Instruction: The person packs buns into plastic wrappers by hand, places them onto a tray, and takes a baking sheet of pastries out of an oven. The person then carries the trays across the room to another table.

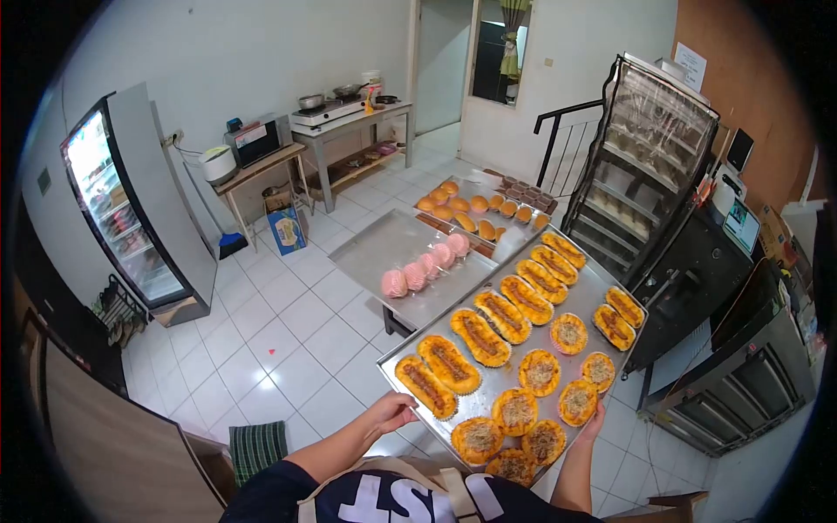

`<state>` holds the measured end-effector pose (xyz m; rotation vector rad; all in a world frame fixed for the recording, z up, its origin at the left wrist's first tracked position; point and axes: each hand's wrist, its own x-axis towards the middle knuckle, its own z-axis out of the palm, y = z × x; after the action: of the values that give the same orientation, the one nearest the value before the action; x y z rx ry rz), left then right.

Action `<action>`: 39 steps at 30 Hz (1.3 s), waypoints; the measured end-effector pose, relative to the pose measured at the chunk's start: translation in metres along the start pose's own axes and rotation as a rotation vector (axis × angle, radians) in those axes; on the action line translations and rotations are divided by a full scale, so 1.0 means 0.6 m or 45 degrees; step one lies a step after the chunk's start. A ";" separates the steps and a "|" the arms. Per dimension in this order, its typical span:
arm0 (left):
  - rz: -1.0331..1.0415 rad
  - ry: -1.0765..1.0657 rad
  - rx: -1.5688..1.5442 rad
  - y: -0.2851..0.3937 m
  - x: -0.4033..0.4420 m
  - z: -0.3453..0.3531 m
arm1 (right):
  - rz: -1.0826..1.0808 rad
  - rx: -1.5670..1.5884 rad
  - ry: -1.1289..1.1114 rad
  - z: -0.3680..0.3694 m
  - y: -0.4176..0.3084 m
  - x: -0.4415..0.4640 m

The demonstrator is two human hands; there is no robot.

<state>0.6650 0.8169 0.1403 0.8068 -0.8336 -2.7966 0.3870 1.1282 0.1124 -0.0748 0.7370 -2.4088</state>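
Observation:
A large metal tray is held in front of my body, tilted across the view. My left hand grips its near left edge, with the thumb on the rim. At the near right edge, my right hand holds the same tray, its fingers partly hidden beneath. Several oval breads with orange topping lie in rows on the tray, and several round ones with shredded topping lie nearer me.
Beyond the tray, a second metal tray holds pink items, beside buns. A covered rack and dark oven stand right. A fridge stands left; a green striped mat lies on the floor.

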 end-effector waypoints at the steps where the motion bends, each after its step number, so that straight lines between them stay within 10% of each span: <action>1: -0.014 -0.042 -0.006 0.021 0.007 -0.019 | -0.048 -0.050 -0.009 0.005 0.023 -0.003; 10: -0.271 -0.237 -0.030 0.171 0.124 -0.081 | -0.260 -0.077 -0.142 0.101 0.098 0.043; 23: -0.497 -0.498 0.236 0.481 0.334 -0.086 | -0.675 -0.010 0.619 0.244 0.249 0.156; 25: -0.289 -0.376 0.445 0.551 0.375 -0.144 | -0.733 -0.030 0.639 0.237 0.288 0.148; 28: 0.777 0.805 0.927 0.606 0.486 -0.403 | -0.902 0.030 0.903 0.288 0.365 0.139; 29: 0.779 1.142 0.922 0.626 0.556 -0.427 | -0.927 0.001 0.879 0.246 0.351 0.203; 32: 0.106 1.334 0.307 0.692 0.525 -0.550 | -1.074 -0.034 0.846 0.299 0.415 0.171; 34: -0.287 0.711 0.263 0.687 0.551 -0.678 | -1.142 0.040 0.870 0.371 0.462 0.167; 39: -0.553 0.295 -0.007 0.570 0.777 -0.656 | -1.228 0.104 1.116 0.301 0.451 0.280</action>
<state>0.4589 0.2241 -0.1684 1.4299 -0.6782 -2.9678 0.4371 0.7657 0.1031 0.9078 1.1511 -3.4022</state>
